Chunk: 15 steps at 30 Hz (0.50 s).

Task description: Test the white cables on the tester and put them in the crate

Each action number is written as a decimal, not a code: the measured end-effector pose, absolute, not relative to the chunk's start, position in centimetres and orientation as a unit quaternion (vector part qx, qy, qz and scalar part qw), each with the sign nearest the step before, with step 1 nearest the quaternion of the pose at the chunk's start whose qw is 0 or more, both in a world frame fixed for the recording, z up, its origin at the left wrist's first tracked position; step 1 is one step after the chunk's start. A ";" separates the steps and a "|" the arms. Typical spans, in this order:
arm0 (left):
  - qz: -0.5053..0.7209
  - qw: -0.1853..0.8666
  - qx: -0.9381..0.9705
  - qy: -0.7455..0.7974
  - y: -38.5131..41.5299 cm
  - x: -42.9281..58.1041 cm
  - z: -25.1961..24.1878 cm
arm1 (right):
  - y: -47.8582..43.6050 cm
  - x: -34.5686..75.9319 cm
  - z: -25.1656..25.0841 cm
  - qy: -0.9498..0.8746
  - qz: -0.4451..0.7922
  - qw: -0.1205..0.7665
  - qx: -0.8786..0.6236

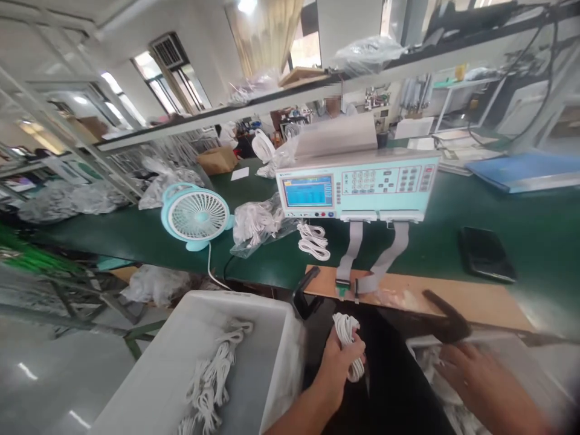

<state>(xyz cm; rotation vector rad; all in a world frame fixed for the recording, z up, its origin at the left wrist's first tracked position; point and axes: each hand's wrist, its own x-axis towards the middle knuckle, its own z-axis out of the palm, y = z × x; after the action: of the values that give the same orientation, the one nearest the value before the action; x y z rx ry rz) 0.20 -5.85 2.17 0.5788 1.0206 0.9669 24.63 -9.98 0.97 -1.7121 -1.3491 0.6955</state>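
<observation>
White cord bundle (348,338), mint tester (385,181) with bright blue screen (308,191), same mint fan (196,215) left of it, dark green bench (521,223) underneath.

The left forearm comes up from below, and the left hand (338,362) is fisted around a white cable coil (348,338) just short of the desk's (521,229) near edge. The right hand (471,374), blurred, lies flat and palm down, its fingers loosely extended leftward.

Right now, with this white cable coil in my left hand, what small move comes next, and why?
Probably carry the left hand leftward and set the cable coil in the white bin: similar white coils already lie there, it sits just beside that hand, and the right hand is at the other bin.
</observation>
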 end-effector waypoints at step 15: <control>0.395 0.505 0.642 0.421 -9.0 0.2 1.2 | -9.1 15.7 3.4 -0.694 0.320 0.432 -0.479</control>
<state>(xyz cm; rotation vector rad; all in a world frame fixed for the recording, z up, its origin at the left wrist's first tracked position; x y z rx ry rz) 0.18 -9.02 1.17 1.5493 1.0151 0.9531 15.70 -9.10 3.35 -1.1946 -1.7289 0.7963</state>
